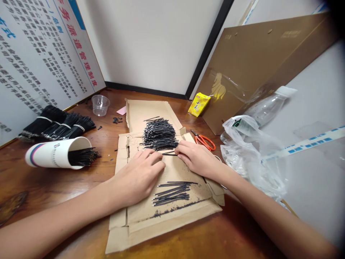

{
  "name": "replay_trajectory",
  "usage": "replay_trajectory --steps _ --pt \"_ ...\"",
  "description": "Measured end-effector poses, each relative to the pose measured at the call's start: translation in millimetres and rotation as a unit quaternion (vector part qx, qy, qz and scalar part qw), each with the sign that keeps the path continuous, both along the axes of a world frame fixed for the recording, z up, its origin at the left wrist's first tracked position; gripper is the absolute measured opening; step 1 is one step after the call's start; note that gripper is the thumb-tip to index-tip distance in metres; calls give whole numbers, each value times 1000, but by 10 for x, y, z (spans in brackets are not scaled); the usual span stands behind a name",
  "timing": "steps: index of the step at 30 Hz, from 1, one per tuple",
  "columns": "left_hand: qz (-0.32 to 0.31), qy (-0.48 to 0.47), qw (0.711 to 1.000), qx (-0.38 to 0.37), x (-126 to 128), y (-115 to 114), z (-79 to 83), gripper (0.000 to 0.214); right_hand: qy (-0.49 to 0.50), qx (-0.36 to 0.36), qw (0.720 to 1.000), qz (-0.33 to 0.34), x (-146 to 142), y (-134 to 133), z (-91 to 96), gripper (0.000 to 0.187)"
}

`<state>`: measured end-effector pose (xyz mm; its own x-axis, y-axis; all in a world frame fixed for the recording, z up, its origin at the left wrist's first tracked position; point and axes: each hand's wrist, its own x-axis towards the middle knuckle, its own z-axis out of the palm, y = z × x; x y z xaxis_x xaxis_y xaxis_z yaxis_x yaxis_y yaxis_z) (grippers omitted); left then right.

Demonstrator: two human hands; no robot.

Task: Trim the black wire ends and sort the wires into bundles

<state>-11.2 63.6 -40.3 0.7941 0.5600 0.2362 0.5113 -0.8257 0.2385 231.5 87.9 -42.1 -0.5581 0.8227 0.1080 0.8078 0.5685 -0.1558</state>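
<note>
A pile of short black wires (159, 133) with silvery ends lies on a flattened cardboard sheet (172, 221). My right hand (198, 158) is at the pile's near right edge, its fingers closed around the end of one or two dark wires (169, 153). These wires stretch across the gap toward my left hand (141, 172). That hand rests on the cardboard with its fingers curled; its fingertips are partly hidden, so whatever they pinch is unclear. Closer to me, a smaller row of black wires (172, 192) lies on the cardboard, beside dark crumbs.
Orange-handled cutters (205, 141) lie right of the pile. Plastic bags (242, 144), a bottle (272, 104), a yellow drink carton (198, 104) and a brown box (242, 64) stand at the right. Left are a tipped paper cup (54, 154) of wires, tied bundles (61, 124) and a clear cup (100, 105).
</note>
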Motion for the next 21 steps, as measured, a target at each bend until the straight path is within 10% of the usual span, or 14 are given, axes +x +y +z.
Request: replay_trajectory --steps 21 --pt "-6 -8 1000 11 12 37 -34 22 1 -12 1000 -2 0 -4 46 17"
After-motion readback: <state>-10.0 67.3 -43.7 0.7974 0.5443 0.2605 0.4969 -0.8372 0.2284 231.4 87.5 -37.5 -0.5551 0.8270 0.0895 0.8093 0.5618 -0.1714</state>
